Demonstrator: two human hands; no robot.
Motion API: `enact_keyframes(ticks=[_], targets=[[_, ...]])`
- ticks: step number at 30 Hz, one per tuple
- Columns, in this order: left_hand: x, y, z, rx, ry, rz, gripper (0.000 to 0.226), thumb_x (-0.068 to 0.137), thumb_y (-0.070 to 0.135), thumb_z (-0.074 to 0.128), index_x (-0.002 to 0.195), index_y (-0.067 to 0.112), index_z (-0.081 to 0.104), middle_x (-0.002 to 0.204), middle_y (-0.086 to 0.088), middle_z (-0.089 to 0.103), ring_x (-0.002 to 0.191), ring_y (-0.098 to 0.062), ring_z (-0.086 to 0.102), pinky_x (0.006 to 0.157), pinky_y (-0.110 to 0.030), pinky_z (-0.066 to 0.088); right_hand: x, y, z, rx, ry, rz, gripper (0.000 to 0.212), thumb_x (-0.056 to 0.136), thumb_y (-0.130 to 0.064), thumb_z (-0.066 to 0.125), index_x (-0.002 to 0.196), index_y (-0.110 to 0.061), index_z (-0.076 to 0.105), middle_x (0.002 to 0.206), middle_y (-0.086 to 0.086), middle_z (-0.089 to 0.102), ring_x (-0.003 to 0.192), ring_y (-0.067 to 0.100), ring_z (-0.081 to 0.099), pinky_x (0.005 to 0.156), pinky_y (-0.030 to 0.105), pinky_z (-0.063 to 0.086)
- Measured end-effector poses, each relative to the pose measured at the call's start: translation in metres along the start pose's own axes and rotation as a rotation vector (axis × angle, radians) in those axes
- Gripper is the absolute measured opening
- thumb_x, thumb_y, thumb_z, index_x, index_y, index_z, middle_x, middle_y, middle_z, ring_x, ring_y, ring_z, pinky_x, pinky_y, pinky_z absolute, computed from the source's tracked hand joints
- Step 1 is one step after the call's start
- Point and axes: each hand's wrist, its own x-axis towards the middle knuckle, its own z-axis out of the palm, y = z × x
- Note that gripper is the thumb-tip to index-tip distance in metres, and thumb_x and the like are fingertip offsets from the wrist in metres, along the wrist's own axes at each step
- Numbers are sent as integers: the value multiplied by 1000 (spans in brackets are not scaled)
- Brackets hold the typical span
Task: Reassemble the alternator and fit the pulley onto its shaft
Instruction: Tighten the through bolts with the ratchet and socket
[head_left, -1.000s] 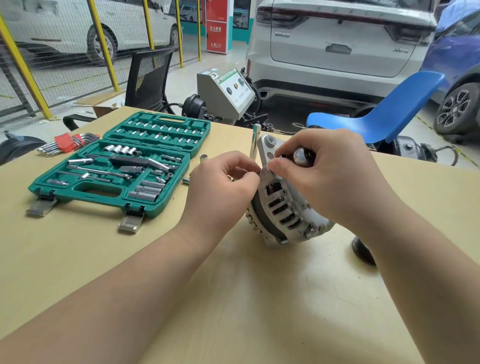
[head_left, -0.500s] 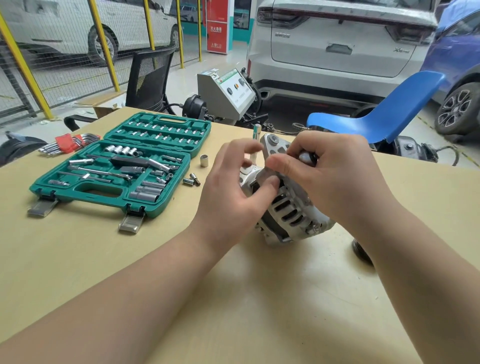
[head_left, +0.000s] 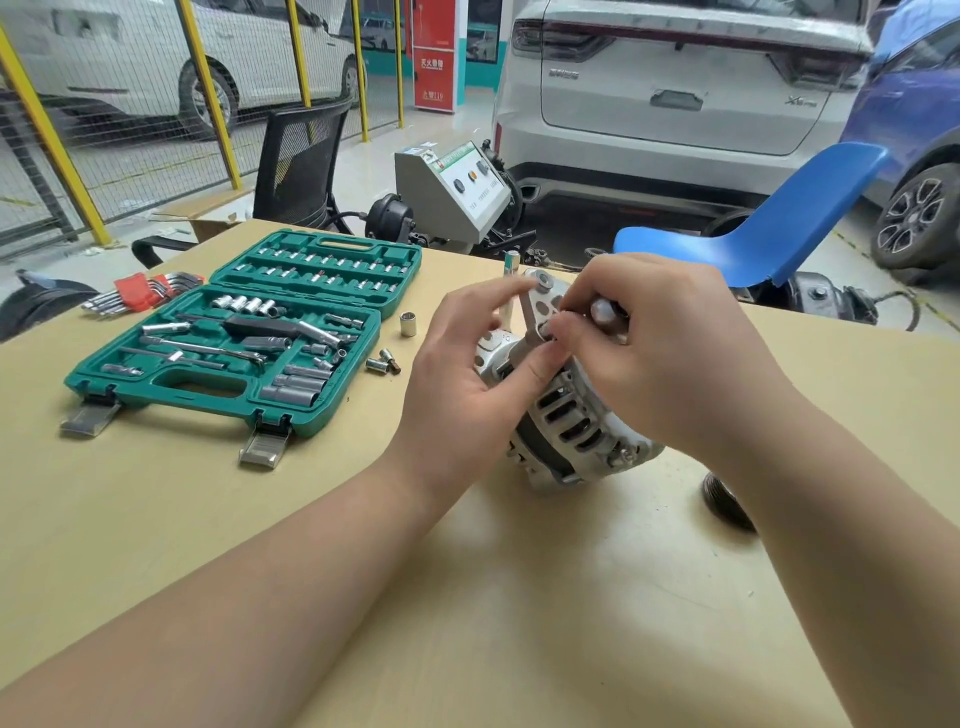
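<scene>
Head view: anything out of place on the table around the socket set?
Yes. Several small silver sockets lie loose on the tan wooden table, beside the open green socket case. A dark ribbed pulley sits near the right forearm, not yet fitted.

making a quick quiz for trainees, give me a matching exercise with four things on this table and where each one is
Things:
1. alternator
2. socket set case
3. hex key set
4. lone socket

Places:
A. left of the case, in a red holder
B. standing upright on the table just right of the case
C. under both hands, left hand and right hand
D. lying open on the left of the table

Pairs: 1-C, 2-D, 3-A, 4-B
</scene>
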Motion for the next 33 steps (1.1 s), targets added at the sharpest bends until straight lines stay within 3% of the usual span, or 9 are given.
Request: enact_keyframes(ticks=[4,9,13,18,21,23,26,30,33], targets=[[2,-5,-1,-42,-70,-143,62,85,68,74,142,59,52,139,36,53,135,13,47,111,-32,47,2,-2,7,-31,38,20,41,96,-55,62,69,-26,51,65,-8,49,66,21,50,60,33,34],[3,-10,2,-181,-125,-184,66,90,58,76,150,50,51,153,18,55,148,-6,47,120,-52,45,1,6,-4,106,-38,36,17,91,-46,74,97,-31,70,77,-15,62,70,3,58,62,27,44],[1,-9,6,-264,-133,-188,63,93,44,77,151,42,51,153,14,56,148,-18,51,118,-56,46,2,2,-3,47,-27,33,15,94,-37,73,87,-23,73,79,-5,66,77,17,61,71,39,53],[5,-9,1,-73,-71,-32,58,93,43,76,147,42,57,153,12,49,149,-7,41,123,-45,40,5,-2,-2,45,-54,140,54,90,-72,53,78,-22,68,65,-6,59,64,10,56,57,31,42],[8,-7,1,-40,-68,35,42,89,42,81,130,45,71,158,17,41,150,-6,38,121,-20,32,9,13,-19,142,-5,220,44,94,-62,57,76,-24,68,57,-9,61,54,5,56,49,18,36],[8,-7,2,-59,-72,35,29,89,40,83,117,43,77,156,19,43,147,-9,41,122,-26,35,12,30,-30,157,35,294,26,90,-47,59,79,-27,71,58,-16,63,53,2,57,50,21,39],[10,-8,6,-101,-41,38,18,90,34,85,106,39,80,152,16,49,145,-12,45,123,-43,40,12,62,-28,110,22,401,21,86,-30,57,99,-33,73,66,-16,65,60,-1,58,51,16,40],[9,-9,9,-129,-16,49,17,91,34,82,107,39,78,147,11,54,141,-19,51,120,-47,44,6,105,-3,-134,-186,495,41,93,-14,58,131,-19,70,120,6,70,98,22,57,83,27,40],[9,-11,9,-115,-31,73,16,94,32,80,110,34,78,146,5,55,140,-18,54,120,-40,45,1,126,8,-126,-252,562,38,96,-19,67,133,-15,69,121,10,70,88,25,72,75,35,58]])
